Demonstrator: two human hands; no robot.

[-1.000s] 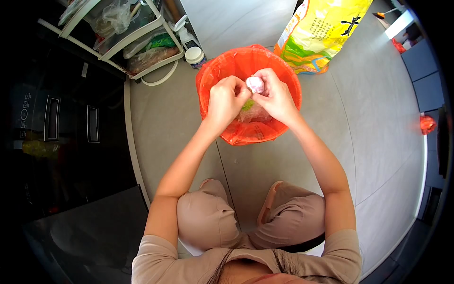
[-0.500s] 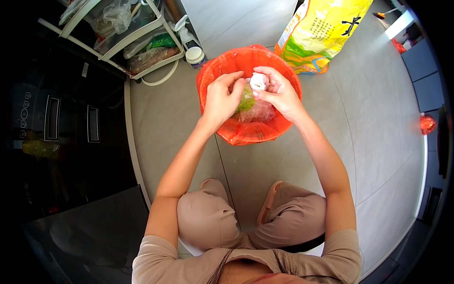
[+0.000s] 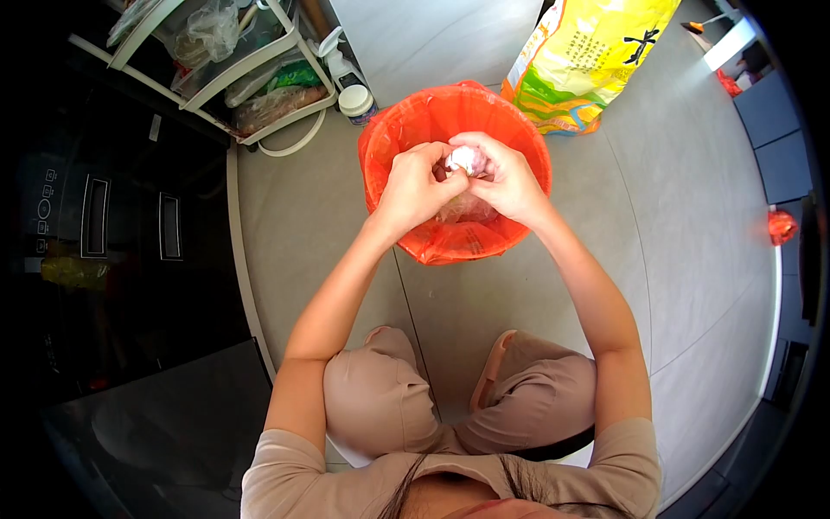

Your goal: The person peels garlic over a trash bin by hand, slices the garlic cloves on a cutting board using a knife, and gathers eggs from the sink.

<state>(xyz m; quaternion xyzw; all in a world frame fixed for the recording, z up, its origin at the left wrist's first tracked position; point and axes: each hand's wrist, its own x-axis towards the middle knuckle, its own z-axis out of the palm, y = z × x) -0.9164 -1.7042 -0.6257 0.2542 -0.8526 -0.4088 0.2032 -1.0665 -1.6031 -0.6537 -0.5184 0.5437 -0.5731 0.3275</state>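
Observation:
A white and purplish bulb, which looks like garlic, is between my two hands, above a bin lined with a red bag. My left hand pinches its left side with thumb and fingertips. On the other side my right hand is wrapped round the bulb, with the thumb at its lower edge. Both thumbs meet just below it. Crumpled clear plastic lies inside the bin under my hands, partly hidden by them.
Behind the bin stand a yellow rice bag, a white-lidded jar and a spray bottle. A shelf rack is at the upper left, above a black cabinet. My knees are below the bin.
My left hand has moved right and closed on the bulb. The bulb has shifted slightly down and left and shows more purple. Green material in the bin is now covered by my hands.

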